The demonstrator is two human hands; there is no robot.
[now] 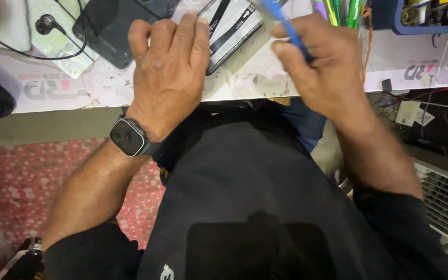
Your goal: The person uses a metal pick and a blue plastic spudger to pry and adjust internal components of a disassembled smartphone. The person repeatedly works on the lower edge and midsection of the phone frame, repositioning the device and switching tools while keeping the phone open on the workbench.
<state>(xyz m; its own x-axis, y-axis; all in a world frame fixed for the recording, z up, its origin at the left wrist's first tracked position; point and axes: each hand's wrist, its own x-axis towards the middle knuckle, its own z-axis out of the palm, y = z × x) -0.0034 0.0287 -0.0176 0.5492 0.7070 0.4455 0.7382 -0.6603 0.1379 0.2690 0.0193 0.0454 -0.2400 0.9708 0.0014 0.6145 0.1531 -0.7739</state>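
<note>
Blue slim tool (pixel 285 25) pinched in right hand (pixel 323 67) fingers; left hand (pixel 168 72) flat, released, on phone panel (pixel 233 27).

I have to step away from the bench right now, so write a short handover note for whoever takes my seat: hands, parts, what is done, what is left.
Left hand: palm down, pressing the opened phone panel flat near the white workbench edge; smartwatch on that wrist.
Right hand: gripping a blue tool, blurred, its tip over the panel's upper end.
Nearby: a dark phone and a black cable to the left, pens to the right.
Done: panel lies open, black flex strips exposed.
Left: cannot tell; the panel's state under the hand is hidden.
</note>
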